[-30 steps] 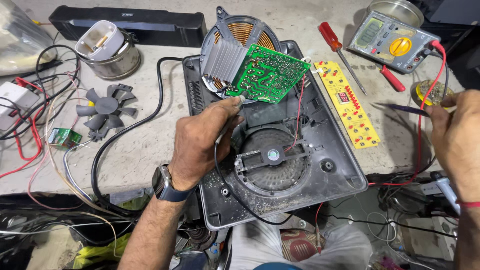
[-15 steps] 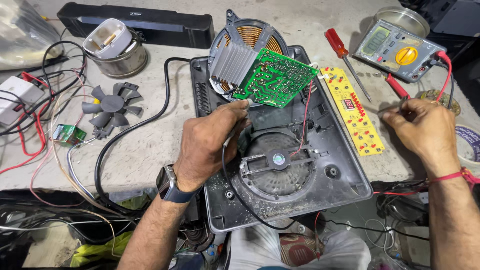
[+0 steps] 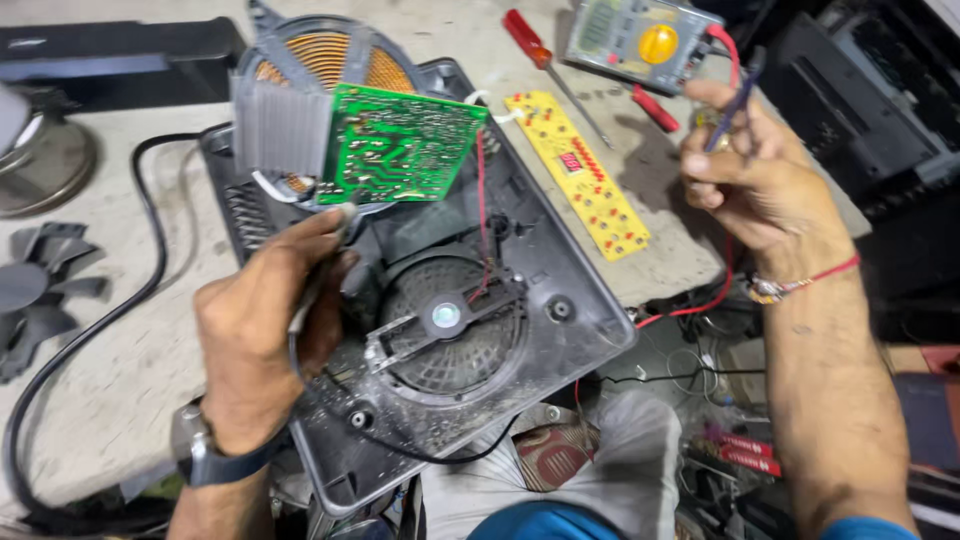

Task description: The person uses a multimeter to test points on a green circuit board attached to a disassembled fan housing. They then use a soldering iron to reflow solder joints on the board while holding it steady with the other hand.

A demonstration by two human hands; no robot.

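Clearly, left hand [image 3: 265,340] grip meets green circuit board's [image 3: 400,145] lower corner.

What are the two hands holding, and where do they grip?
The left hand grips a thin tool or lead by its lower end, beside the green circuit board. The right hand pinches a dark probe mid-shaft.

R hand [image 3: 755,190] now lifted off bench, up nr multimeter [image 3: 640,40], pinching dark probe [image 3: 738,100] | cam closer in | L hand [image 3: 265,335] shifted lower-left on housing [image 3: 560,300]
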